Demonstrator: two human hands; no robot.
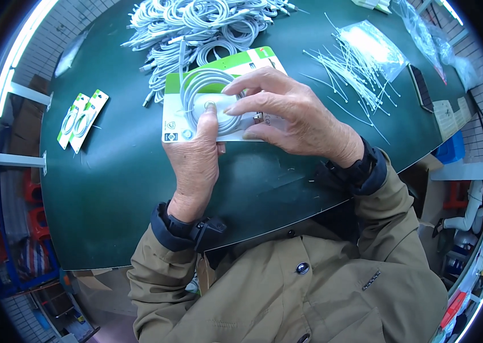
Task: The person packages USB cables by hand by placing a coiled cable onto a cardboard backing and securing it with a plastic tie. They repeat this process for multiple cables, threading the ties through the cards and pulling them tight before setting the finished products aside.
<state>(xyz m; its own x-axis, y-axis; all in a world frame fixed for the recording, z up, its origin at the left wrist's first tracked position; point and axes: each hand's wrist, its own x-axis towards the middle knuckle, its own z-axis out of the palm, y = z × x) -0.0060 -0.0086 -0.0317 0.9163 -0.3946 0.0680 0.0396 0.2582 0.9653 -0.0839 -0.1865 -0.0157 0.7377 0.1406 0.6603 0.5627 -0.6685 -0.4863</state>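
Observation:
A white coiled charging cable [191, 91] lies against a white and green packaging card [170, 117] in front of me, above the table's near half. My left hand [193, 157] grips the card at its lower edge, with the thumb pressed over the middle of the coil. From the right, my right hand [298, 117] bends its fingers round the right side of the coil, near a metal plug end [258, 118]. Its fingertips hide part of the cable and card. A second green-edged card [261, 54] shows behind the first.
A large heap of white cables [196, 26] covers the far middle of the green table [116, 188]. Loose white cable ties [350, 74] and a clear plastic bag [376, 48] lie at right, near a dark phone-like slab [420, 87]. Carded cables [83, 121] lie at left.

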